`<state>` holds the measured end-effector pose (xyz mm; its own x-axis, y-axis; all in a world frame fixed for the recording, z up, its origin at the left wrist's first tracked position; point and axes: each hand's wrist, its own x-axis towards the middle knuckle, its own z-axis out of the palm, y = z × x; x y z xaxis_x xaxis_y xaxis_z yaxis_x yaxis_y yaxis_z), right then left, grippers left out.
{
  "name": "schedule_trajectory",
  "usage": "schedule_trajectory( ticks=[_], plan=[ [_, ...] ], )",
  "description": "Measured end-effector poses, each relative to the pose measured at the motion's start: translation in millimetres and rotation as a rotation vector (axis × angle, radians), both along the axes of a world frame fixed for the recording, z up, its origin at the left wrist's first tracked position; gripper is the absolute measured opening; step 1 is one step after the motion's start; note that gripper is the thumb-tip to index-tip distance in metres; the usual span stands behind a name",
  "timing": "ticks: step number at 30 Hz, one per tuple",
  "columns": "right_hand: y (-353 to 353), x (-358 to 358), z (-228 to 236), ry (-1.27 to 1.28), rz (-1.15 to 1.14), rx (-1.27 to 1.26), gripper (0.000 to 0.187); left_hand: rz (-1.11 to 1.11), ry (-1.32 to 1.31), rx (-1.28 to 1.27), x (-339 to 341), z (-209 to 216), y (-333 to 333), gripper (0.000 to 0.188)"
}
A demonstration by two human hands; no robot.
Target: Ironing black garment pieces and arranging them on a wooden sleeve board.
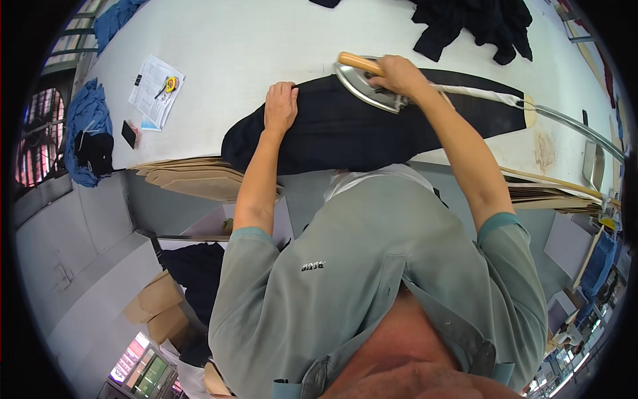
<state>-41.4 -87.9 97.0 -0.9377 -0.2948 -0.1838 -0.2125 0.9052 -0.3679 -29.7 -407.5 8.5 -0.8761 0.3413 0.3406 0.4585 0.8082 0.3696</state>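
Observation:
A dark navy garment (345, 136) lies spread along the near part of a white table (219, 73). My right hand (401, 76) is closed round the light wooden handle of a metal iron (364, 88), which rests on the garment's far side. A white-wrapped hose (480, 92) runs from the iron to the right. My left hand (281, 106) lies on the garment left of the iron, fingers stretched toward its far edge and holding nothing that I can see. At the right end, a cream-coloured tip (530, 111) shows from under the cloth.
Dark garments (475, 26) are heaped at the far right. Papers (154, 90) with a yellow tape measure (171, 84) lie at the left, near a black phone-like object (128, 133). Blue cloth (88, 130) hangs over the left edge. Brown card patterns (193, 178) are stacked below the tabletop. A metal tube (578, 128) curves in at right.

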Motion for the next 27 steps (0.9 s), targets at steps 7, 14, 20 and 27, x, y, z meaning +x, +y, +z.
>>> schedule_trajectory(
  ticks=[7, 14, 20, 27],
  plan=[
    [-47.1, 87.0, 7.7, -0.016, 0.062, 0.075, 0.037, 0.051, -0.09, 0.28, 3.4, -24.8, -43.7, 0.026],
    [126.6, 178.6, 12.5, -0.082, -0.753, 0.241, 0.048, -0.176, 0.244, 0.003, 21.5, 18.3, -31.6, 0.039],
    [170.9, 220.3, 10.5, -0.166, -1.042, 0.075, 0.05, -0.499, 0.081, -0.048, 41.3, 21.1, -46.3, 0.038],
    [5.8, 191.5, 5.2, -0.064, -0.549, 0.147, 0.04, -0.093, 0.096, -0.048, 79.8, 20.7, -44.7, 0.03]
  ],
)
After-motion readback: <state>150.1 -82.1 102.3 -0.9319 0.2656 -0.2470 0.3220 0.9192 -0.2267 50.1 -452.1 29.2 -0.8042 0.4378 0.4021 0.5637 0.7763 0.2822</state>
